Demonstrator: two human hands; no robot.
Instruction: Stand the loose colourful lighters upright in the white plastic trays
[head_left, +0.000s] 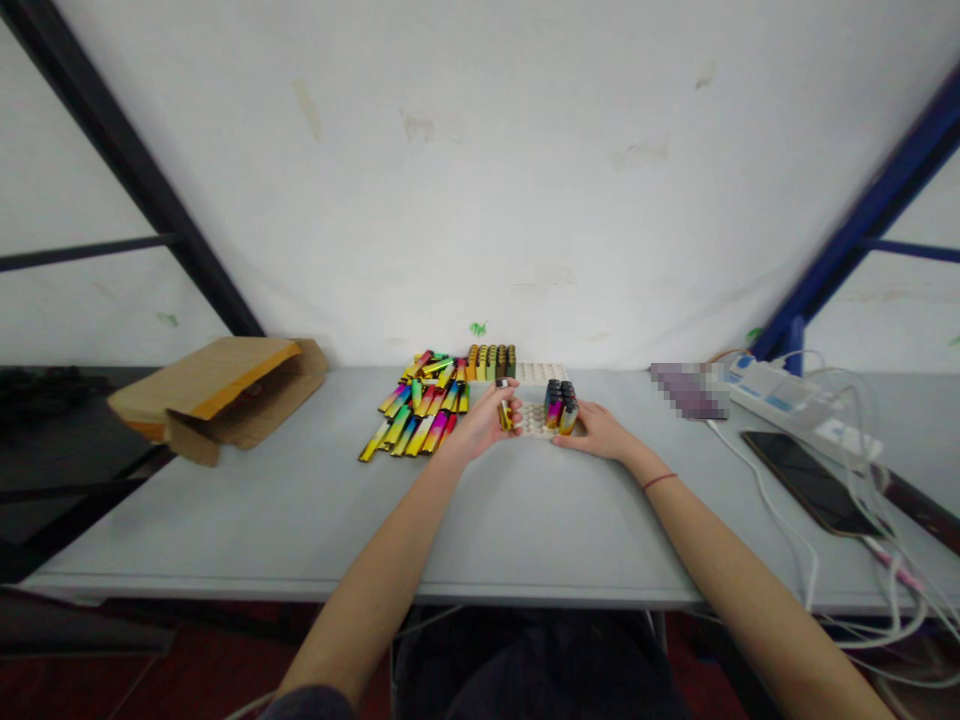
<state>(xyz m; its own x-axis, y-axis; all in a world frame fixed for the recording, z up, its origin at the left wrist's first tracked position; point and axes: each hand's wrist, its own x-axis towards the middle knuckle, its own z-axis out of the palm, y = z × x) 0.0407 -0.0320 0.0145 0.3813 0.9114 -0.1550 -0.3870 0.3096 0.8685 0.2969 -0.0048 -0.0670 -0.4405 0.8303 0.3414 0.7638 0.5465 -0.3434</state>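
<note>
My left hand is closed around a colourful lighter, held upright at the left edge of a white holed tray. My right hand rests against the tray's right side, its fingers touching a lighter that stands there. Several more lighters stand upright in the tray. To the left lies a loose pile of rainbow lighters flat on the grey table. Behind it, a row of orange and green lighters stands in a second white tray.
A torn brown cardboard box lies at the left of the table. At the right are a white power strip, tangled white cables and a dark phone. A white wall stands close behind the table.
</note>
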